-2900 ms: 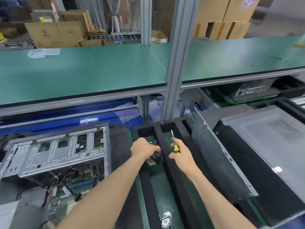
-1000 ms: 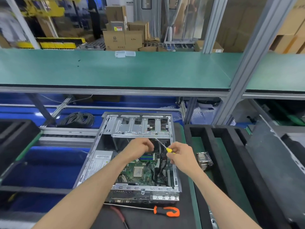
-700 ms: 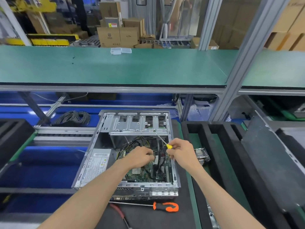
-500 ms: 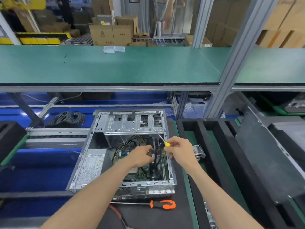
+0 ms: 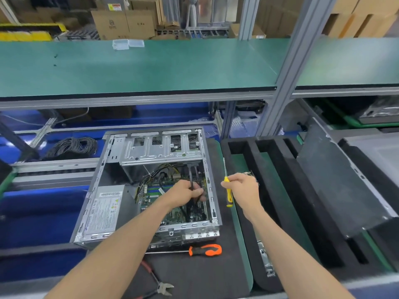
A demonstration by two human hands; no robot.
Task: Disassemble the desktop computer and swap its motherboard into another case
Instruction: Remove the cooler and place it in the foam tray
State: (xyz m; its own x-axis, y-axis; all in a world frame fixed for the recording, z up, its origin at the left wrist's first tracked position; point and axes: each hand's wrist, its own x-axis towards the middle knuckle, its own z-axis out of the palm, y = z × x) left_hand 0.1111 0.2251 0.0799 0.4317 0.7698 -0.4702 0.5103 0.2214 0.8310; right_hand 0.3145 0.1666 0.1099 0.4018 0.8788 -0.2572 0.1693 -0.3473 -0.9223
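Observation:
An open desktop case [image 5: 108, 173] lies on its side on a dark mat, its green motherboard [image 5: 172, 214] exposed beside the silver power supply [image 5: 103, 212]. My left hand [image 5: 183, 193] reaches inside the case and grips a black cable [image 5: 190, 173] that runs up toward the drive cage [image 5: 159, 149]. My right hand [image 5: 241, 186] hovers just right of the case and holds a small yellow-handled screwdriver [image 5: 228, 195], shaft pointing up.
An orange-handled screwdriver [image 5: 203, 250] and cutting pliers [image 5: 159, 285] lie on the mat in front of the case. A black foam tray [image 5: 265, 169] with slots stands to the right, a grey case panel [image 5: 336, 182] leaning in it. A green shelf [image 5: 138, 67] runs overhead.
My right hand moved right, out of the case, carrying the yellow screwdriver. My left hand stayed inside and closed around the black cable.

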